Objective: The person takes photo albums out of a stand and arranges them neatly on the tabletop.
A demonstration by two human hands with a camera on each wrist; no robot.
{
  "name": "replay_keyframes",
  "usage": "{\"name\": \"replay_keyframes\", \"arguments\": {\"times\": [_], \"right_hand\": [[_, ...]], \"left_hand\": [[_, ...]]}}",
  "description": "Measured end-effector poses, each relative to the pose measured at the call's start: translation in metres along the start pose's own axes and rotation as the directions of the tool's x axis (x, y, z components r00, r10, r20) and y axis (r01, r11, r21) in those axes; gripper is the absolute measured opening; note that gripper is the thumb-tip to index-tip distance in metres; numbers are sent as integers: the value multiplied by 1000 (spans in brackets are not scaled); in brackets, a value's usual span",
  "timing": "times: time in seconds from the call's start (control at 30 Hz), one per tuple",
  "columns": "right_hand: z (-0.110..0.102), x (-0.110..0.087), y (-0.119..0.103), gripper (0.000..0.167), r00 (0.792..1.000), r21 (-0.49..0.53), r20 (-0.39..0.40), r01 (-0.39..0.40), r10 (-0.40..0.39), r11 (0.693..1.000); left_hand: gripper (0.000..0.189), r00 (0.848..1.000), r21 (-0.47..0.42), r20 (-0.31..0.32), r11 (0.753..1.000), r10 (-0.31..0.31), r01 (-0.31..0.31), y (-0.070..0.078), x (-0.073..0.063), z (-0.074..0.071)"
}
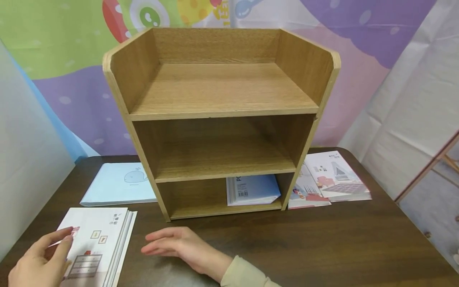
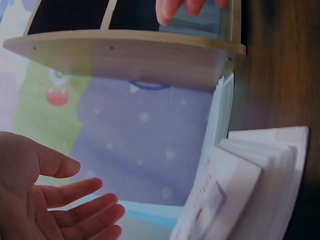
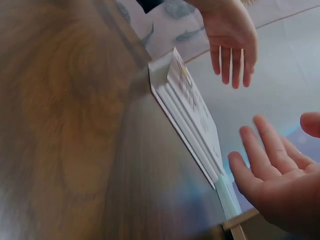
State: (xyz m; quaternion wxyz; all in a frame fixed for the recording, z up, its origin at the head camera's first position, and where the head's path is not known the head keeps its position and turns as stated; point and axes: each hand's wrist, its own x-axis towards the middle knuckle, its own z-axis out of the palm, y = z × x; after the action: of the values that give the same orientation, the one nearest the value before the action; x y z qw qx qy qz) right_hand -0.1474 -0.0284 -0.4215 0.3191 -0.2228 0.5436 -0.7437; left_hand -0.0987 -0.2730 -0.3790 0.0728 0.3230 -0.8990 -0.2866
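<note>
My left hand [image 1: 43,259] hovers over a white book [image 1: 89,249] with a dresser drawing on its cover, fingers relaxed and holding nothing. In the left wrist view the hand [image 2: 65,205] is apart from the book. That book tops a small stack whose page edges [image 3: 187,122] show in the right wrist view. To the right of the stack, my right hand [image 1: 190,247] is over the table, its fingers extended and holding nothing. A blue binder-like book [image 1: 254,190] lies in the lowest compartment of the wooden shelf [image 1: 222,111].
A light blue whale-cover book [image 1: 122,185] lies on the dark table [image 1: 322,243], left of the shelf. Two illustrated white books, one [image 1: 338,175] overlapping the other [image 1: 305,191], lie at the right. A cartoon-patterned cloth [image 1: 89,103] hangs behind.
</note>
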Motion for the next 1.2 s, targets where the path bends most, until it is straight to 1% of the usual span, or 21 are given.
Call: {"name": "replay_keyframes", "arguments": {"times": [0.1, 0.27, 0.33, 0.43, 0.5, 0.57, 0.67, 0.77, 0.87, 1.0, 1.07, 1.2], "right_hand": [[-6, -5, -3, 35, 999, -1, -14, 29, -29, 1000], [-14, -12, -10, 33, 998, -38, -41, 52, -53, 998], [-18, -14, -13, 32, 997, -51, -57, 57, -60, 997], [-24, -18, -17, 30, 994, -66, -82, 64, -69, 996], [-28, -21, -19, 30, 992, -83, -99, 66, -74, 994], [-31, -22, -22, 30, 990, -100, -118, 70, -82, 993], [-36, -24, -25, 30, 986, -107, -138, 77, -91, 991], [-41, -26, -28, 30, 983, -121, -153, 85, -103, 989], [-47, -28, -30, 31, 979, -151, -164, 95, -120, 984], [-55, -31, -34, 30, 968, -195, -197, 116, -155, 974], [-59, -33, -35, 29, 960, -227, -221, 123, -174, 966], [-67, -37, -38, 28, 939, -295, -285, 106, -194, 950]], "left_hand": [[45, 1000, -15, -4, 1000, 25, -25, 3, -4, 0], [44, 997, -26, -10, 997, 73, -73, 9, -10, 1], [43, 996, -24, -1, 995, 94, -94, 12, -14, 1], [41, 989, -13, 23, 989, 149, -148, 15, -18, 1], [40, 978, -10, 40, 979, 205, -205, 17, -21, 1], [39, 964, -6, 46, 965, 261, -261, 17, -23, 3], [38, 948, 0, 41, 948, 317, -317, 18, -24, 6], [36, 939, 2, 24, 939, 344, -344, 18, -22, 8], [37, 930, -3, 32, 931, 365, -365, 19, -22, 8], [38, 919, -20, 85, 923, 385, -385, 28, -27, 9], [39, 917, -35, 126, 926, 378, -377, 35, -30, 10], [36, 899, -69, 156, 913, 409, -403, 44, -35, 19]]}}
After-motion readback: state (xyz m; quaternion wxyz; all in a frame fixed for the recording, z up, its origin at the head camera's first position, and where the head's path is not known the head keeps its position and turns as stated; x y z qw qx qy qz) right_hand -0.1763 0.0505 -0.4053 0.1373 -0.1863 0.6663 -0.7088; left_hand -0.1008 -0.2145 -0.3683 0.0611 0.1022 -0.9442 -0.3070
